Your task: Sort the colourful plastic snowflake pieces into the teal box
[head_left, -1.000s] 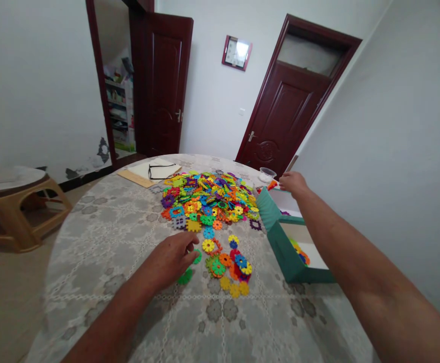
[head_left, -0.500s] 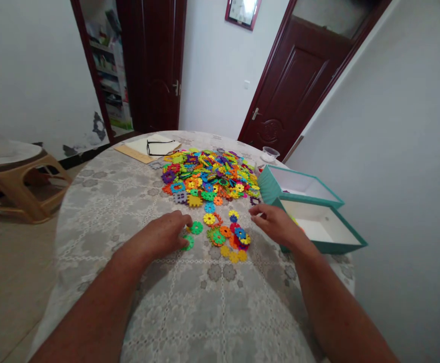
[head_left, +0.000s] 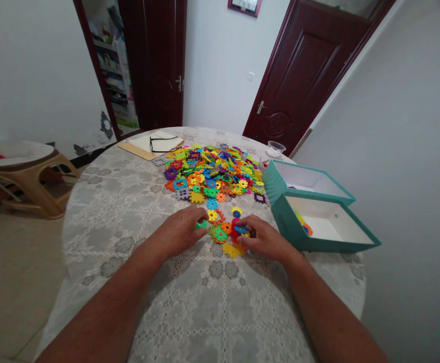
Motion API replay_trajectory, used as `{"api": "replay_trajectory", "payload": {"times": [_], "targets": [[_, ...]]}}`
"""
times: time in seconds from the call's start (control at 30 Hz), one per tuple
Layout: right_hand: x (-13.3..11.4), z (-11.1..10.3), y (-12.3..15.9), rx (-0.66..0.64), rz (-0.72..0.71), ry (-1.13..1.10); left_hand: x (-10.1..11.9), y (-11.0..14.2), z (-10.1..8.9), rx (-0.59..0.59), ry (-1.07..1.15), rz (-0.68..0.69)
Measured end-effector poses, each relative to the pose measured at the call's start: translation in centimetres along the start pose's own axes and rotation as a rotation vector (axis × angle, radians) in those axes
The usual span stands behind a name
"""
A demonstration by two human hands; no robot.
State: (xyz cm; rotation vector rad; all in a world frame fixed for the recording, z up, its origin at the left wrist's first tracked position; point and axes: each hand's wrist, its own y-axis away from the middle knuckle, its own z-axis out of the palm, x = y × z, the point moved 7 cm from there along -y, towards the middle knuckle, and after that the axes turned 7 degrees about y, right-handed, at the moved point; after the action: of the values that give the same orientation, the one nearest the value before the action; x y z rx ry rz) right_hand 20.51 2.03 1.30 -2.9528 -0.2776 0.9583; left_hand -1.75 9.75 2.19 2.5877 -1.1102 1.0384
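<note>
My left hand point(head_left: 184, 228) is closed on green flower-shaped plastic discs point(head_left: 201, 225), gripped between thumb and fingers. My right hand point(head_left: 261, 236) reaches over a small loose cluster, its thumb and fingers around a blue flower-shaped disc point(head_left: 241, 229) with red pieces beside it. Between the hands lie a green disc point(head_left: 220, 234) and an orange one point(head_left: 226, 228). Yellow discs point(head_left: 230, 250) sit just in front of them. Behind the cluster is a big heap of mixed interlocking plastic pieces point(head_left: 220, 169).
Two teal boxes with white insides stand at the right; the nearer box point(head_left: 329, 246) has a few pieces in it. Black glasses point(head_left: 163, 145) lie on paper at the far left of the table. A clear plastic tub point(head_left: 275, 148) stands at the back right.
My left hand has moved right with the green discs, which lay on the cloth before. My right hand has come left and down onto the cluster. The view has shifted slightly.
</note>
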Motion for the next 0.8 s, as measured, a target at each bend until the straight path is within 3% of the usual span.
{"api": "replay_trajectory", "payload": {"times": [0.17, 0.33, 0.57, 0.7, 0.8], "targets": [[0.8, 2.2, -0.3, -0.121, 0.168, -0.623, 2.4, -0.2, 1.2, 0.011, 0.186, 0.047], [-0.7, 4.5, -0.2, -0.201, 0.289, -1.125, 3.8, -0.3, 2.1, 0.031, 0.222, 0.134], [-0.9, 5.8, -0.3, -0.286, 0.384, -1.302, 2.7, -0.6, 1.7, -0.018, 0.404, -0.018], [-0.2, 4.7, -0.4, -0.198, 0.343, -1.270, 1.7, -0.6, 1.1, -0.029, 0.558, -0.120], [0.3, 3.9, -0.3, -0.129, 0.330, -1.199, 0.8, -0.6, 0.5, 0.039, 0.660, -0.203]]}}
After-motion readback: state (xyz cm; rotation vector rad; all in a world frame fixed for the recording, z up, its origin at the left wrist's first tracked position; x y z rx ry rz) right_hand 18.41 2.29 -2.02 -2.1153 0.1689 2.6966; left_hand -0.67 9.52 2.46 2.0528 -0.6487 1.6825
